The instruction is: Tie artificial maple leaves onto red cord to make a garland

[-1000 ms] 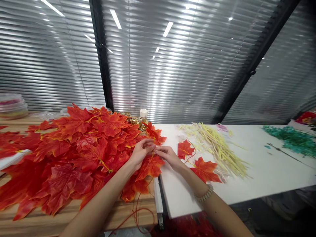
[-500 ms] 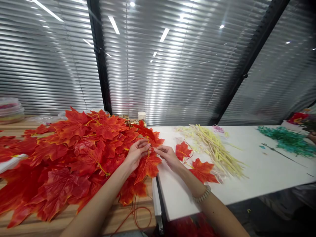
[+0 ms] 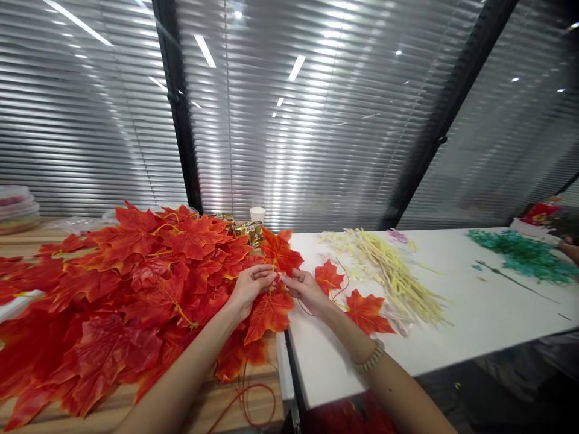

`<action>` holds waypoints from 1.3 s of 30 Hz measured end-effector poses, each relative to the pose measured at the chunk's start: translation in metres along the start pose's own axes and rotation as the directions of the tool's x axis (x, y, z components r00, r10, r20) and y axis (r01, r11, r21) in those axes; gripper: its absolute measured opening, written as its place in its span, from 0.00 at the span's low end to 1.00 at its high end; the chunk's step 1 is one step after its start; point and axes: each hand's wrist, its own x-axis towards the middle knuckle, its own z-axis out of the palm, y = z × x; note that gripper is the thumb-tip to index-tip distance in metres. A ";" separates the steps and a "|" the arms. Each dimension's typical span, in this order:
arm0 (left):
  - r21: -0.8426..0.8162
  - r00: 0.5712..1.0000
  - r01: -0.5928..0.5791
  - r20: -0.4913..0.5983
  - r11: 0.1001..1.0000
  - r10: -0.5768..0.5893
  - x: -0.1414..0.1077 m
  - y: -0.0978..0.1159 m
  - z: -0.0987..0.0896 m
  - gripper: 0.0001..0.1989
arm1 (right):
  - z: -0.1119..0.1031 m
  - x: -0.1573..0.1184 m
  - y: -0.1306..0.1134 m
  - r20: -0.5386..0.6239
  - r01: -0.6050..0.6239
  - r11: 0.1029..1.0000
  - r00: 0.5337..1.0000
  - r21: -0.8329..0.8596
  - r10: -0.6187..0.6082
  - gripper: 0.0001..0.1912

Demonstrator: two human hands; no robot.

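My left hand [image 3: 251, 289] is closed in a pinch around the yellow stem of an artificial maple leaf [image 3: 281, 252] that points up and away. Touching it at the fingertips, my right hand [image 3: 307, 290] pinches what looks like a thin red cord [image 3: 304, 308]; the exact contact is partly hidden by the fingers. Another maple leaf [image 3: 270, 314] hangs below the two hands. To the right, two loose maple leaves, one small [image 3: 329, 276] and one larger [image 3: 368, 311], lie on the white table. A big heap of red-orange maple leaves [image 3: 122, 289] covers the wooden table on the left.
Coiled red cord [image 3: 246, 398] lies on the wooden table [image 3: 199, 416]. The white table [image 3: 330, 367] adjoins it and holds yellow strips [image 3: 393, 277] and green foliage [image 3: 520, 256]. A paper cup [image 3: 257, 214] and gold packets [image 3: 248, 231] stand behind. Another person's hand [image 3: 569, 247] shows far right.
The upper leaf has swung from edge-on to facing me, just above my fingers. My right hand has shifted slightly closer to my left. The view has turned a little.
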 end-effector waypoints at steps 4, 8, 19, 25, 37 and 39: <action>0.023 0.999 -0.018 0.041 1.000 0.017 0.001 -0.003 -0.002 0.16 | 0.000 -0.001 0.000 0.031 0.006 0.999 1.000 -0.043 -0.005 0.17; 0.043 0.993 -0.012 0.119 0.999 0.007 -0.001 -0.005 -0.001 0.16 | -0.002 -0.001 0.003 0.062 -0.014 0.998 0.998 -0.059 0.018 0.17; 0.087 0.989 -0.048 0.142 0.995 0.035 -0.003 -0.003 0.000 0.17 | -0.012 0.006 0.012 -0.090 0.072 0.989 0.992 -0.132 -0.084 0.16; 0.137 0.976 -0.084 0.212 0.987 0.053 -0.003 -0.005 0.000 0.18 | -0.011 0.005 0.007 -0.092 0.099 0.977 0.989 -0.188 -0.118 0.17; 0.152 0.974 -0.167 0.181 0.974 0.138 0.001 -0.011 -0.002 0.16 | -0.008 0.005 0.006 -0.026 0.136 0.979 0.990 -0.154 -0.141 0.15; 0.157 0.973 -0.168 0.187 0.973 0.137 0.000 -0.011 -0.002 0.16 | -0.008 0.006 0.008 -0.026 0.138 0.980 0.989 -0.143 -0.143 0.15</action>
